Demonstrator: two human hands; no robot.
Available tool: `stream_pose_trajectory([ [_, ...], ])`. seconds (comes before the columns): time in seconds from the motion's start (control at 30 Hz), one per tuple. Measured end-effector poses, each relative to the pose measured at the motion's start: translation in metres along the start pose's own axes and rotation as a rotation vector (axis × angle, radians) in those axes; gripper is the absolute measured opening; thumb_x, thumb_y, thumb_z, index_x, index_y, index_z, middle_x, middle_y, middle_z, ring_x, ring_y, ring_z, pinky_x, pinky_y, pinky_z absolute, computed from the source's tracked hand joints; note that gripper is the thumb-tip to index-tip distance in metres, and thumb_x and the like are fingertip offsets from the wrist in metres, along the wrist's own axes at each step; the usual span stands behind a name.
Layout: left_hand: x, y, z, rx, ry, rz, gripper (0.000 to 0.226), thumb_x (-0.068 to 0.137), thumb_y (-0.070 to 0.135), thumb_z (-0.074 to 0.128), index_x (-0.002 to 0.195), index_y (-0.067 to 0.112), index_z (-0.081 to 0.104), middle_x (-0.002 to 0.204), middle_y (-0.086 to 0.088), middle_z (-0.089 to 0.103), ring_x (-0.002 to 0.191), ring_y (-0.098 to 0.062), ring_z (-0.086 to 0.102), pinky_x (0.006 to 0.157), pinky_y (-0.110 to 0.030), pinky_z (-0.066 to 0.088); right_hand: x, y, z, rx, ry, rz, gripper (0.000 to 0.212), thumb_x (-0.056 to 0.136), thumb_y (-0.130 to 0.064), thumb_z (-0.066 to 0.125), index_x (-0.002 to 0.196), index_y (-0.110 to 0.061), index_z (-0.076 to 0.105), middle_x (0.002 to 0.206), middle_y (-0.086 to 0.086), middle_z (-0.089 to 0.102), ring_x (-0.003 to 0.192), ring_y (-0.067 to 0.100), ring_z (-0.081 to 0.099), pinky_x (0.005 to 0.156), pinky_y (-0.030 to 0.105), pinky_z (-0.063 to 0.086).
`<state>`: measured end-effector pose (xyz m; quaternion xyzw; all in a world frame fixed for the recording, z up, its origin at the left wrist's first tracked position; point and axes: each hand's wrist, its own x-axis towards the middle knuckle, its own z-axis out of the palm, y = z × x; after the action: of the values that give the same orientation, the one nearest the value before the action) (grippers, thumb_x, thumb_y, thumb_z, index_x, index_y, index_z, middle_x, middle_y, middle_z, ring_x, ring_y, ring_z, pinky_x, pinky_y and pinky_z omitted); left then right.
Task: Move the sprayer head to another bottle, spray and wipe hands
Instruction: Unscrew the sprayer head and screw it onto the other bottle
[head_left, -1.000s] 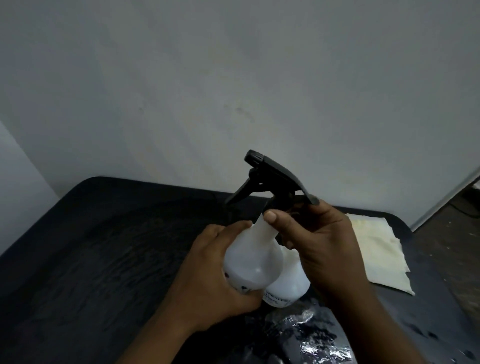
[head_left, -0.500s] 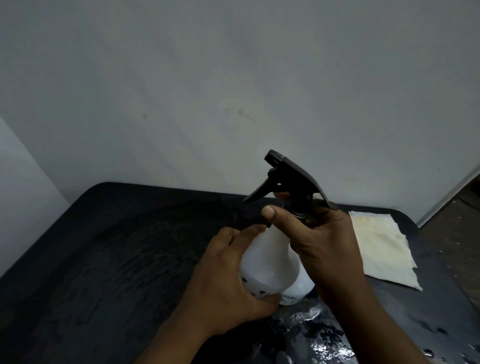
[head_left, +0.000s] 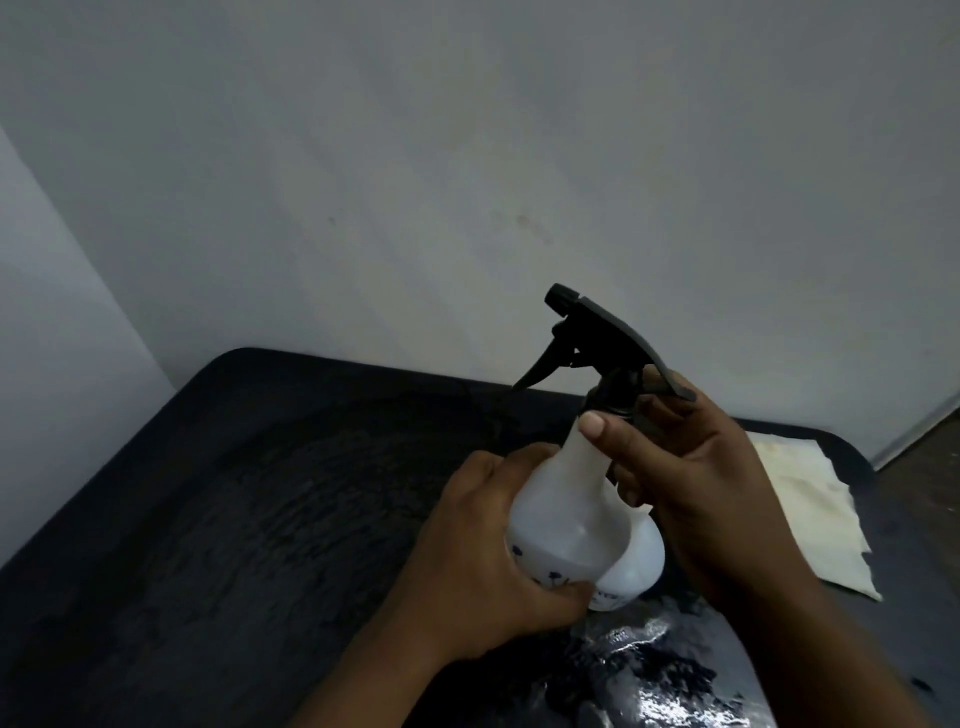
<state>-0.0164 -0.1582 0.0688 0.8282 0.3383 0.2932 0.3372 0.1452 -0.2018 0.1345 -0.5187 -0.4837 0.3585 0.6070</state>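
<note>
A white plastic bottle (head_left: 566, 519) is tilted above the dark table, and my left hand (head_left: 483, 561) grips its round body from the left. A black sprayer head (head_left: 597, 343) sits on the bottle's neck, nozzle pointing up and left. My right hand (head_left: 691, 478) holds the sprayer's collar and the bottle neck, thumb laid along the neck. A second white bottle (head_left: 641, 564) stands right behind the first, mostly hidden by it and by my right hand.
The dark table (head_left: 249, 519) has a rounded far edge against a pale wall. A cream cloth (head_left: 821, 509) lies flat at its right end. Wet shiny patches (head_left: 654, 670) glisten on the table below the bottles. A strip of floor shows at far right.
The bottle and sprayer have shifted slightly in the view as my head moved; the sprayer nozzle has turned a little. Both hands keep their hold.
</note>
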Motion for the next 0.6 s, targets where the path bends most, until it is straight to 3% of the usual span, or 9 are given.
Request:
stream_pose_trajectory([
  [0.03, -0.001, 0.0, 0.0, 0.004, 0.001, -0.005, 0.09, 0.056, 0.054, 0.079, 0.126, 0.068, 0.025, 0.121, 0.021, 0.043, 0.111, 0.002, 0.048, 0.087, -0.02, 0.05, -0.001, -0.001, 0.0, 0.0, -0.005, -0.002, 0.042, 0.059, -0.038, 0.085, 0.096, -0.021, 0.075, 0.071, 0.007, 0.068, 0.05, 0.014, 0.051, 0.046, 0.022, 0.043],
  [0.1, -0.002, 0.001, 0.0, 0.02, -0.007, -0.02, 0.091, 0.056, 0.056, 0.079, 0.129, 0.066, 0.025, 0.121, 0.021, 0.041, 0.111, 0.001, 0.048, 0.088, -0.023, 0.051, -0.001, -0.002, -0.001, -0.058, 0.035, 0.0, 0.04, 0.054, -0.041, 0.084, 0.087, -0.018, 0.077, 0.071, 0.021, 0.068, 0.05, 0.022, 0.054, 0.045, 0.025, 0.047],
  [0.17, -0.005, 0.004, 0.001, 0.038, -0.041, -0.034, 0.092, 0.055, 0.059, 0.078, 0.126, 0.07, 0.021, 0.12, 0.024, 0.038, 0.111, 0.001, 0.046, 0.087, -0.024, 0.051, -0.001, 0.0, -0.002, -0.184, 0.124, -0.024, 0.055, 0.049, -0.044, 0.085, 0.084, -0.005, 0.071, 0.078, 0.033, 0.064, 0.062, 0.041, 0.061, 0.056, 0.042, 0.058],
  [0.2, -0.008, 0.005, 0.001, 0.035, -0.065, -0.036, 0.091, 0.055, 0.061, 0.078, 0.121, 0.075, 0.018, 0.119, 0.026, 0.037, 0.11, 0.003, 0.046, 0.085, -0.022, 0.049, -0.002, 0.0, -0.002, -0.214, 0.149, -0.029, 0.06, 0.048, -0.043, 0.086, 0.085, 0.0, 0.067, 0.078, 0.029, 0.067, 0.07, 0.04, 0.065, 0.061, 0.043, 0.059],
  [0.3, -0.017, 0.01, -0.005, -0.049, -0.139, -0.069, 0.09, 0.052, 0.065, 0.081, 0.116, 0.081, 0.02, 0.118, 0.034, 0.04, 0.11, 0.013, 0.045, 0.083, -0.014, 0.042, -0.005, 0.003, 0.003, -0.157, 0.099, -0.024, 0.051, 0.05, -0.041, 0.087, 0.088, -0.013, 0.068, 0.078, -0.006, 0.075, 0.074, 0.005, 0.072, 0.057, 0.013, 0.054],
  [0.4, -0.027, 0.009, -0.013, -0.128, -0.183, -0.077, 0.092, 0.052, 0.067, 0.08, 0.126, 0.074, 0.026, 0.121, 0.036, 0.045, 0.113, 0.016, 0.045, 0.091, -0.016, 0.04, -0.009, 0.008, 0.006, -0.148, 0.013, 0.048, 0.065, 0.049, -0.059, 0.085, 0.1, -0.022, 0.068, 0.088, -0.012, 0.074, 0.084, -0.001, 0.07, 0.065, 0.007, 0.051],
  [0.5, -0.03, 0.011, -0.014, -0.123, -0.184, -0.08, 0.092, 0.053, 0.067, 0.08, 0.128, 0.073, 0.026, 0.121, 0.033, 0.045, 0.113, 0.013, 0.047, 0.095, -0.021, 0.043, -0.01, 0.014, 0.009, -0.059, -0.07, 0.155, 0.067, 0.048, -0.067, 0.081, 0.102, -0.028, 0.074, 0.101, -0.014, 0.075, 0.098, 0.008, 0.07, 0.082, 0.031, 0.058],
  [0.6, -0.033, 0.017, -0.01, -0.071, -0.138, -0.131, 0.092, 0.048, 0.069, 0.078, 0.115, 0.083, 0.017, 0.12, 0.036, 0.037, 0.112, 0.014, 0.043, 0.095, -0.021, 0.044, -0.012, 0.016, 0.014, 0.017, -0.093, 0.234, 0.056, 0.051, -0.067, 0.081, 0.096, -0.036, 0.076, 0.102, -0.006, 0.076, 0.1, 0.019, 0.071, 0.094, 0.052, 0.051],
])
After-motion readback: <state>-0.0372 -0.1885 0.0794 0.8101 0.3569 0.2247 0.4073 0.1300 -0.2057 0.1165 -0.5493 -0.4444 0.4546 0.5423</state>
